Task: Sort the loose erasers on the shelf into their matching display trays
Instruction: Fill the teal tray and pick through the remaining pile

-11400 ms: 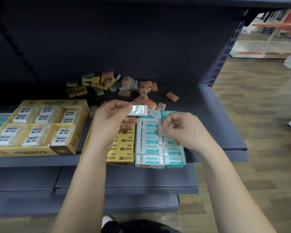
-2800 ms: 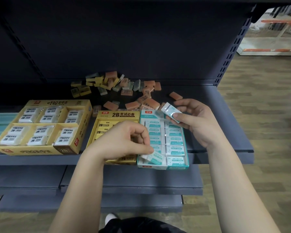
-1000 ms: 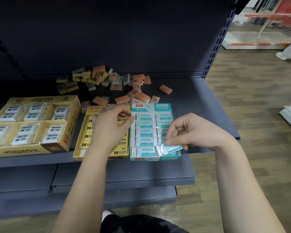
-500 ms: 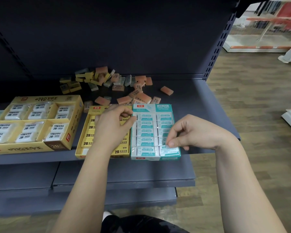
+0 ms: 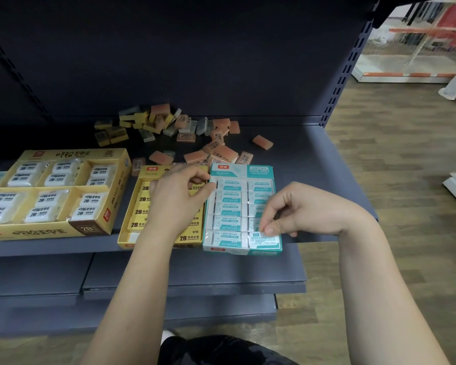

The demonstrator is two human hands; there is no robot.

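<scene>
Shelf (image 5: pixel 313 164) of dark metal stands on wood-look floor (image 5: pixel 406 193).

Dark navy back panel (image 5: pixel 195 61) stands left of the perforated upright (image 5: pixel 345 67), above a matching dark shelf (image 5: pixel 313 159). Right of the upright, wood-plank floor (image 5: pixel 406 180) runs to a white, orange-trimmed platform (image 5: pixel 406 76), brightly lit.

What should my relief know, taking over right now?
Left hand rests on the yellow tray, fingers curled at the left wall of the teal tray; grip unclear.
Right hand pinches the front-right eraser in the teal tray, seating it.
Done: teal tray looks full.
Left: the loose pile of orange, yellow and grey erasers at the back of the shelf.
</scene>
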